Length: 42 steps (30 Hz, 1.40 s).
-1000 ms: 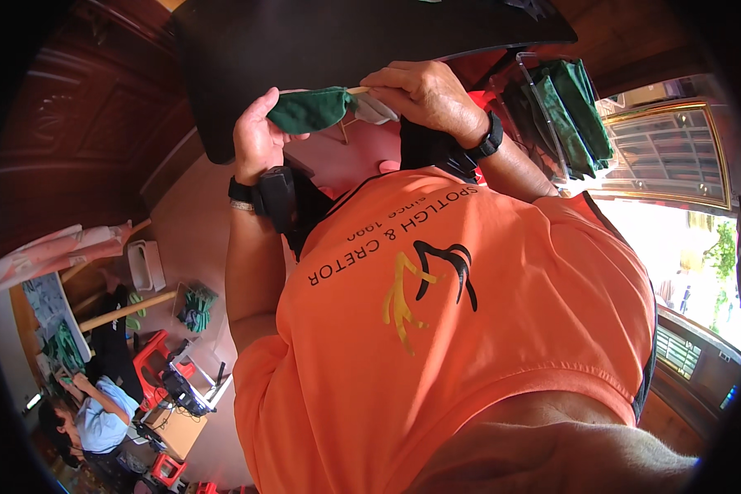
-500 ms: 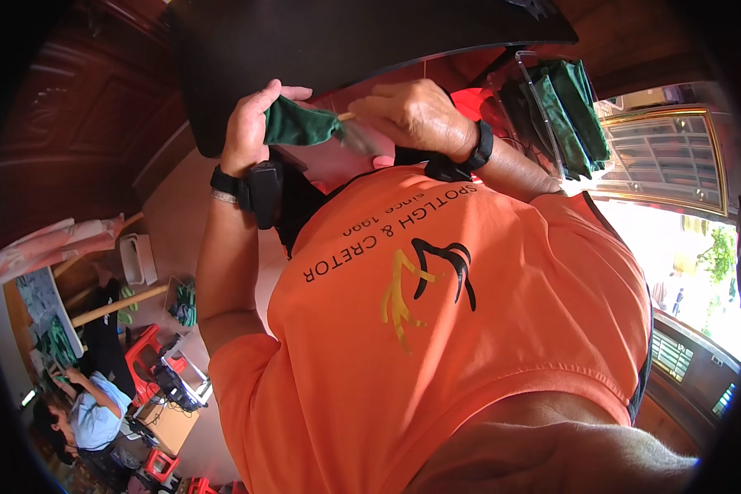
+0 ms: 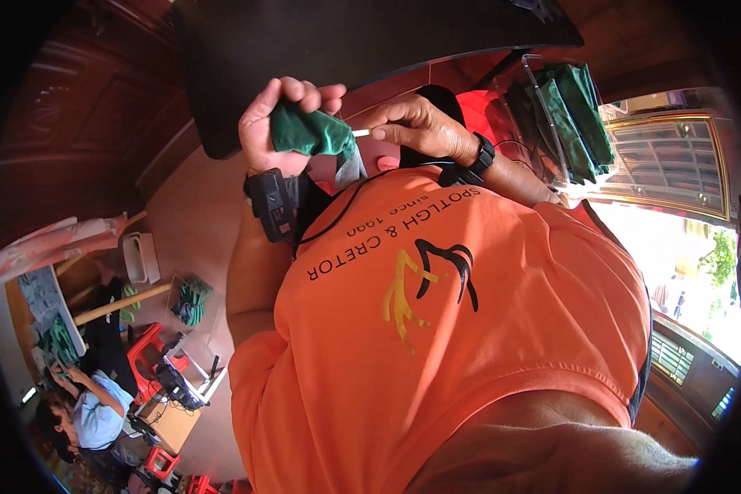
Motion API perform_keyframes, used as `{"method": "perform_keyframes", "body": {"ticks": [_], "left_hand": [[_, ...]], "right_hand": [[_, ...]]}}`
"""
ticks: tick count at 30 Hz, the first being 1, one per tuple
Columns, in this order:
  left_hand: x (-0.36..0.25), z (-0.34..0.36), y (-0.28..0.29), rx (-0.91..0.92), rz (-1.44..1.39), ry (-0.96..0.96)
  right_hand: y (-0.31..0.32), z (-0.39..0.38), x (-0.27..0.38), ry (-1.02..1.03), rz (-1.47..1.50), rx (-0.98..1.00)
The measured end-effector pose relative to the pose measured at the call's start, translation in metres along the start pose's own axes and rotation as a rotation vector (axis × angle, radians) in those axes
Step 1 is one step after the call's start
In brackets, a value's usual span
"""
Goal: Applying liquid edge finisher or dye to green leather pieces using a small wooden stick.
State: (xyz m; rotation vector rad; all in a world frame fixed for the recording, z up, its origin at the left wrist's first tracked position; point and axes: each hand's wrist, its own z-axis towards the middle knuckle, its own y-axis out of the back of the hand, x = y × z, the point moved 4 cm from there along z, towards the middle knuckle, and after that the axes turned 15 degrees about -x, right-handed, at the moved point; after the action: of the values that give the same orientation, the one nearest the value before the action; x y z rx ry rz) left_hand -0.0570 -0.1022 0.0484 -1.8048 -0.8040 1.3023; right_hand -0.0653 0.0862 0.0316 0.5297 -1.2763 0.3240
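My left hand [image 3: 265,132] is closed on a small piece of shiny green cloth [image 3: 313,130], its fingers curled at the top. The cloth bulges like a small pouch, and a pale greyish flap [image 3: 351,169] hangs from its right end. To the right, my right hand [image 3: 416,128] pinches a short, thin white stick [image 3: 361,132] between thumb and fingers. The stick's left end meets the narrow end of the cloth; whether it goes inside I cannot tell.
A black tabletop [image 3: 346,41] lies just beyond my hands. At the right, a clear bin [image 3: 543,107] holds folded green cloth [image 3: 580,123]. Red stools [image 3: 146,350], a cardboard box [image 3: 173,424] and a seated person in light blue [image 3: 103,412] are at the lower left.
My left hand has turned, its fingers curling over the cloth. My right hand, blurred before, is now steady, and the white stick shows clearly against the cloth's end.
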Motion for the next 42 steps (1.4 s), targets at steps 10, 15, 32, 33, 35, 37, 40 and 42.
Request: {"method": "perform_keyframes", "body": {"ticks": [10, 15, 32, 33, 35, 37, 40, 42], "left_hand": [[0.004, 0.015, 0.004, 0.087, -0.155, -0.064], [-0.001, 0.016, 0.002, 0.292, -0.106, -0.021], [0.027, 0.009, -0.005, -0.205, 0.538, -0.538], [0.026, 0.008, -0.010, -0.237, 0.562, -0.559], [0.021, 0.010, -0.007, -0.250, 0.540, -0.570], [0.015, 0.010, 0.001, -0.263, 0.544, -0.481], [-0.008, 0.003, 0.011, -0.373, 0.497, -0.446], [-0.022, -0.003, 0.020, -0.447, 0.446, -0.423]], "right_hand": [[0.000, 0.001, -0.003, 0.041, -0.072, -0.113], [-0.004, 0.003, 0.021, 0.223, -0.117, -0.037], [-0.007, 0.021, 0.001, -0.164, 0.056, -0.397], [-0.007, 0.020, 0.001, -0.168, 0.043, -0.389], [-0.007, 0.020, 0.005, -0.167, 0.018, -0.368], [-0.004, 0.017, 0.013, -0.156, -0.150, -0.338], [0.015, 0.011, 0.014, 0.081, -0.421, -0.290], [0.033, 0.007, 0.016, 0.084, -0.491, -0.320]]}}
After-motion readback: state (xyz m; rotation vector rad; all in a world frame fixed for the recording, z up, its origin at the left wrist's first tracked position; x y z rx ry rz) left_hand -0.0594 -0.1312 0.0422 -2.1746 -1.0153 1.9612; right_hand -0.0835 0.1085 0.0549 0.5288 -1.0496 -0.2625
